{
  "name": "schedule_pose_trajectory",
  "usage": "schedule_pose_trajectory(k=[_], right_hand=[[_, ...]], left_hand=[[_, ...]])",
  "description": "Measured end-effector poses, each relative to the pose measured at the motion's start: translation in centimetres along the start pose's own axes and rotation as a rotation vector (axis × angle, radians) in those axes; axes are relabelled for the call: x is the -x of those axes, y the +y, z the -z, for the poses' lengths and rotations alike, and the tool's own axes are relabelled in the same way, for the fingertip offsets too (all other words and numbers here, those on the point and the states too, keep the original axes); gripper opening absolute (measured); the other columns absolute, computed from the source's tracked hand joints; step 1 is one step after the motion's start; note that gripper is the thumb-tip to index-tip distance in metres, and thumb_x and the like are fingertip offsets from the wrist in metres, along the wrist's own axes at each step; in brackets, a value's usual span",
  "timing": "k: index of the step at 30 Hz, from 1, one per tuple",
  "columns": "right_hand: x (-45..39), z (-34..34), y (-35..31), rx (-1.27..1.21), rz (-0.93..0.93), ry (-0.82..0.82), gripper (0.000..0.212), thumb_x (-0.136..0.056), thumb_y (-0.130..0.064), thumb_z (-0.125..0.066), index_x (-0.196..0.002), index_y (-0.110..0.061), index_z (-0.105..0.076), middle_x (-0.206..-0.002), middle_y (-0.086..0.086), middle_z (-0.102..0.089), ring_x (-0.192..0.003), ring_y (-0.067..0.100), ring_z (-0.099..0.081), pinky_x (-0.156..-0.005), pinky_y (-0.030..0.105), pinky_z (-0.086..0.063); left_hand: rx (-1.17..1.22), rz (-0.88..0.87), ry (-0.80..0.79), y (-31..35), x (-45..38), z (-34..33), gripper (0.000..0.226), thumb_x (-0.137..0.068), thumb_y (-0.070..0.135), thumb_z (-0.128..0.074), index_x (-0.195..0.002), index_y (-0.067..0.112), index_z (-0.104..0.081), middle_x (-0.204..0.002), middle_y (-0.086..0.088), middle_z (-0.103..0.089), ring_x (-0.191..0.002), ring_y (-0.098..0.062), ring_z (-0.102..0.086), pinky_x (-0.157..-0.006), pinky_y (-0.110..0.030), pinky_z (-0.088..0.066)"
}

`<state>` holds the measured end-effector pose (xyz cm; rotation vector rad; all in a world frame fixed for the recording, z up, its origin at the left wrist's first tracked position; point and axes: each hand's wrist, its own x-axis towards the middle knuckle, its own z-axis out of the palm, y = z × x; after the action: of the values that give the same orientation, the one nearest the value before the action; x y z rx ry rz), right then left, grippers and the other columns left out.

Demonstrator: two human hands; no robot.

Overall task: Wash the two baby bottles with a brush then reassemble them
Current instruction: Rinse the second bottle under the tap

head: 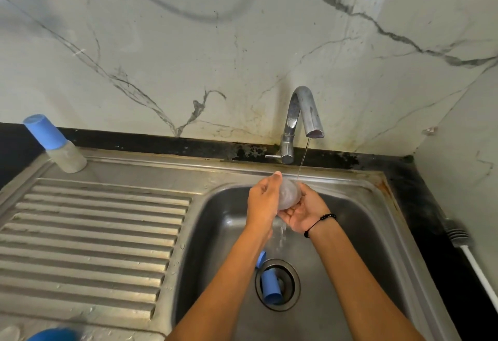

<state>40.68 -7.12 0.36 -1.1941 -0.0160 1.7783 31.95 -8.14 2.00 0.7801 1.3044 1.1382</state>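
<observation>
Near the middle of the frame, under a thin stream from the tap [301, 122], both hands grasp a clear bottle [289, 195]; left hand [265, 200] wraps one side; right hand [304, 212] cups it below; a blue cap [270, 286] lies on the sink [363, 233] drain; another capped bottle [55, 144] stands upper left.

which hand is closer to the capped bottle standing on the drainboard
Left. The left hand is over the basin on the side facing the capped bottle, gripping the clear bottle. The right hand cups that bottle from the far side.
</observation>
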Motion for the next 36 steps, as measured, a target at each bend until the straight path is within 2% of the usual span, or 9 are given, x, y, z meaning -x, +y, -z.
schedule_pose_trajectory(k=[3,6,8,12,17,20,30,33,36], right_hand=[[0.1,-0.1,-0.9,0.024,0.034,0.002,0.032,-0.093,-0.037,-0.053,-0.105,-0.007,-0.056,-0.095,0.016,-0.063,-0.084,0.026,-0.062,-0.06,0.039,-0.056],[0.4,-0.2,-1.6,0.201,0.208,0.027,0.01,-0.088,-0.008,-0.061,-0.097,-0.007,-0.059,-0.096,0.015,-0.062,-0.083,0.023,-0.06,-0.07,0.038,-0.052],[0.7,-0.3,-1.5,0.485,0.372,0.049,0.023,-0.081,0.006,-0.063,-0.098,-0.01,-0.06,-0.098,0.011,-0.062,-0.086,0.021,-0.059,-0.075,0.033,-0.051],[0.7,-0.3,-0.5,0.89,0.654,0.16,0.035,-0.077,-0.008,-0.072,-0.105,-0.019,-0.055,-0.109,0.002,-0.059,-0.102,0.017,-0.054,-0.084,0.027,-0.045],[0.7,0.0,-0.5,1.052,0.724,0.186,0.037,-0.079,-0.013,-0.072,-0.11,-0.019,-0.053,-0.112,-0.002,-0.054,-0.102,0.011,-0.047,-0.085,0.024,-0.041],[0.9,-0.1,-0.7,1.095,0.961,0.286,0.041,-0.082,-0.018,-0.069,-0.119,-0.015,-0.051,-0.109,-0.005,-0.051,-0.1,0.01,-0.047,-0.087,0.026,-0.042],[0.7,0.0,-0.4,1.275,0.847,0.311,0.034,-0.08,-0.019,-0.071,-0.109,-0.011,-0.055,-0.108,0.005,-0.06,-0.099,0.02,-0.056,-0.086,0.035,-0.049],[1.0,-0.6,-0.3,1.183,1.044,0.377,0.039,-0.083,-0.019,-0.069,-0.118,-0.01,-0.053,-0.111,0.003,-0.06,-0.102,0.018,-0.055,-0.088,0.033,-0.046],[1.1,-1.3,-0.2,1.194,0.957,0.357,0.038,-0.081,-0.018,-0.07,-0.114,-0.01,-0.054,-0.105,0.003,-0.059,-0.104,0.02,-0.055,-0.084,0.03,-0.045]], left_hand=[[-0.024,0.031,0.023,-0.5,-0.2,0.5,0.019,-0.096,0.025,-0.049,-0.101,0.017,-0.066,-0.09,0.0,-0.062,-0.082,-0.01,-0.058,-0.065,-0.022,-0.047],[-0.094,0.071,0.002,-1.3,-0.5,1.1,0.028,-0.09,0.002,-0.045,-0.087,0.018,-0.067,-0.089,-0.001,-0.064,-0.086,-0.018,-0.057,-0.076,-0.028,-0.048],[-0.177,0.096,-0.039,-1.8,-0.6,1.2,0.027,-0.089,-0.001,-0.045,-0.088,0.014,-0.067,-0.087,-0.003,-0.065,-0.082,-0.018,-0.056,-0.072,-0.026,-0.046],[-0.198,0.08,-0.039,-1.9,-0.5,0.7,0.023,-0.093,0.007,-0.045,-0.099,0.012,-0.067,-0.089,-0.005,-0.064,-0.074,-0.013,-0.054,-0.063,-0.023,-0.043],[-0.168,0.058,-0.017,-1.2,-0.4,0.6,0.018,-0.096,0.012,-0.049,-0.09,0.016,-0.066,-0.09,-0.001,-0.065,-0.08,-0.01,-0.054,-0.066,-0.019,-0.042],[-0.155,0.046,-0.034,-0.9,-0.5,0.7,0.02,-0.097,0.016,-0.049,-0.087,0.015,-0.067,-0.087,-0.002,-0.064,-0.08,-0.011,-0.054,-0.067,-0.018,-0.042],[-0.148,0.043,0.011,-0.4,-0.5,0.6,0.023,-0.096,0.012,-0.049,-0.078,0.02,-0.061,-0.087,0.0,-0.062,-0.079,-0.009,-0.053,-0.062,-0.016,-0.039],[-0.153,0.04,-0.007,-0.2,-0.4,0.5,0.018,-0.096,0.015,-0.049,-0.089,0.02,-0.065,-0.101,0.0,-0.065,-0.097,-0.013,-0.056,-0.077,-0.021,-0.039],[-0.161,0.034,-0.003,-0.1,-0.3,0.5,0.022,-0.097,0.014,-0.046,-0.104,0.013,-0.067,-0.109,-0.003,-0.065,-0.098,-0.013,-0.055,-0.072,-0.018,-0.039]])
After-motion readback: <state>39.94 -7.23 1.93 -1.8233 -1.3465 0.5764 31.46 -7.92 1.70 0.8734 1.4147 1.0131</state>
